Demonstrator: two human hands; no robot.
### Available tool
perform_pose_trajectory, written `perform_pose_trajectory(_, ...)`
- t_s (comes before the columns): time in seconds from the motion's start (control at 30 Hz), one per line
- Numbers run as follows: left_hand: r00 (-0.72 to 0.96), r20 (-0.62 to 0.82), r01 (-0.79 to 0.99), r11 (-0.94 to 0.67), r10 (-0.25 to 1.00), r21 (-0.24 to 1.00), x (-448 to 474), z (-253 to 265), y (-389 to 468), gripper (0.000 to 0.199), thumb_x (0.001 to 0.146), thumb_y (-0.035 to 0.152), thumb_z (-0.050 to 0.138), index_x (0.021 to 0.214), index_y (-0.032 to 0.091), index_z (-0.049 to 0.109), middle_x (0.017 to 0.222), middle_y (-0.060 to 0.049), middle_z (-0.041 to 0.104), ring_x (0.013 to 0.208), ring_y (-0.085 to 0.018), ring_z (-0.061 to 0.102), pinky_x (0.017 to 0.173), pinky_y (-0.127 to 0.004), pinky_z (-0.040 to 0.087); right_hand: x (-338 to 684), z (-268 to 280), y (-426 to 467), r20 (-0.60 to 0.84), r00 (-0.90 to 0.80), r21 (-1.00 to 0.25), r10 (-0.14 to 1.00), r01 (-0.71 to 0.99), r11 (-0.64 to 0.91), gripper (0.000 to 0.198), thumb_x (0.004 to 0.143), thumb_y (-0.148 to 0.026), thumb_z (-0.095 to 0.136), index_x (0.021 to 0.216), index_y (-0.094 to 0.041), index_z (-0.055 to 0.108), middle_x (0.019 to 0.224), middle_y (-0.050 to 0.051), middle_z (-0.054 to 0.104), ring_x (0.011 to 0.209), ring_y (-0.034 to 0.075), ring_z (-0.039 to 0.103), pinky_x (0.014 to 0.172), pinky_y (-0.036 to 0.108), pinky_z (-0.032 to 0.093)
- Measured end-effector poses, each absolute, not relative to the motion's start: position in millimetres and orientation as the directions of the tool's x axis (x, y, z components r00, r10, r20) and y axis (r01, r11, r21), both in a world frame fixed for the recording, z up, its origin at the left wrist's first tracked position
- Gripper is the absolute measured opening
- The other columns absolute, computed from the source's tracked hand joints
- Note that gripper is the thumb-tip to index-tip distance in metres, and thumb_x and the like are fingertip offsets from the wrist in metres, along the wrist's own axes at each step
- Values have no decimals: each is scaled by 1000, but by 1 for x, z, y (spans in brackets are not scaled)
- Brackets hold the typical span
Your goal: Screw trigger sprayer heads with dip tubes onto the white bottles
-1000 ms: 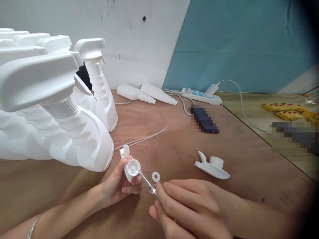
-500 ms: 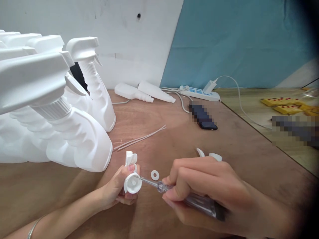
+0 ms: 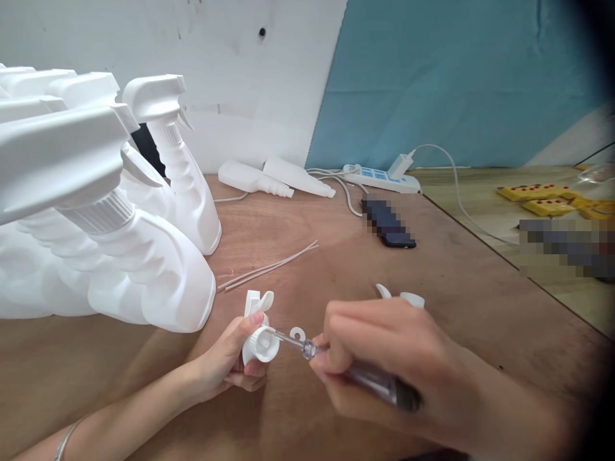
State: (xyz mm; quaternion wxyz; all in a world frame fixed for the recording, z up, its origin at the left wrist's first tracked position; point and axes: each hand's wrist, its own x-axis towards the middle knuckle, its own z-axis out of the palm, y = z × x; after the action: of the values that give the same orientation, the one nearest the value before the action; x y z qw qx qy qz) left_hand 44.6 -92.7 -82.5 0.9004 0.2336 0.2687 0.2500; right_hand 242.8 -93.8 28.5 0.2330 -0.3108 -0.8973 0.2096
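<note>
My left hand [image 3: 243,355] is closed around a white trigger spray head [image 3: 268,344], its round ribbed collar turned toward the right with the open end showing. In my right hand [image 3: 384,358] is a screwdriver [image 3: 379,387] with a clear handle, gripped between thumb and fingers. The thin metal shaft points left, and its tip meets the upper rim of the collar. Just behind the shaft a flat white washer [image 3: 298,333] lies on the table, partly covered by the tool. Beyond my right hand lie small white plastic pieces [image 3: 412,299], partly hidden.
Several white spray bottles [image 3: 180,262] stand close together on the left. Thin white tubes [image 3: 269,269] lie mid-table. Two white bottles [image 3: 254,179] rest on their sides at the back, near a power strip [image 3: 384,179], cables and a dark phone [image 3: 389,221].
The spray head has tilted, its collar opening now facing further right and slightly higher. My right hand and the screwdriver have shifted a little left and up, the tip staying at the rim.
</note>
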Motion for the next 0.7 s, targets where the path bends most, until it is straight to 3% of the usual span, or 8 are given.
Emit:
perform_pose_trajectory(0.07, 735, -376, -301, 769, 564, 564, 44, -82, -93, 43, 74, 58, 52, 63, 19, 38, 39, 8, 41, 26, 0, 17, 32, -15, 11, 247, 30, -86, 189, -655, -673, 732, 456, 582, 17, 74, -15, 58, 63, -20, 47, 60, -5, 52, 52, 6, 47, 46, 17, 37)
perform_pose_trajectory(0.17, 731, -388, -295, 773, 561, 562, 44, -82, -93, 44, 75, 60, 50, 64, 19, 40, 39, 8, 41, 26, 0, 15, 32, -16, 11, 250, 30, -74, 62, -591, -781, 804, 474, 408, 18, 75, -21, 60, 61, -18, 49, 59, -4, 55, 49, 7, 46, 43, 18, 35)
perform_pose_trajectory(0.37, 739, -380, -296, 775, 556, 558, 44, -81, -90, 46, 79, 59, 44, 60, 17, 42, 37, 8, 38, 24, 0, 14, 33, -18, 11, 250, 29, -65, -62, -544, -884, 837, 419, 207, 14, 73, -21, 60, 62, -17, 52, 60, -3, 58, 50, 7, 46, 42, 19, 33)
perform_pose_trajectory(0.7, 797, -404, -227, 843, 449, 488, 35, -87, -88, 45, 76, 61, 46, 62, 19, 37, 35, 10, 37, 25, -1, 14, 34, -17, 14, 244, 28, -52, -224, -520, -969, 824, 207, -132, 21, 66, -20, 68, 57, -16, 49, 55, -3, 59, 48, 9, 57, 47, 20, 41)
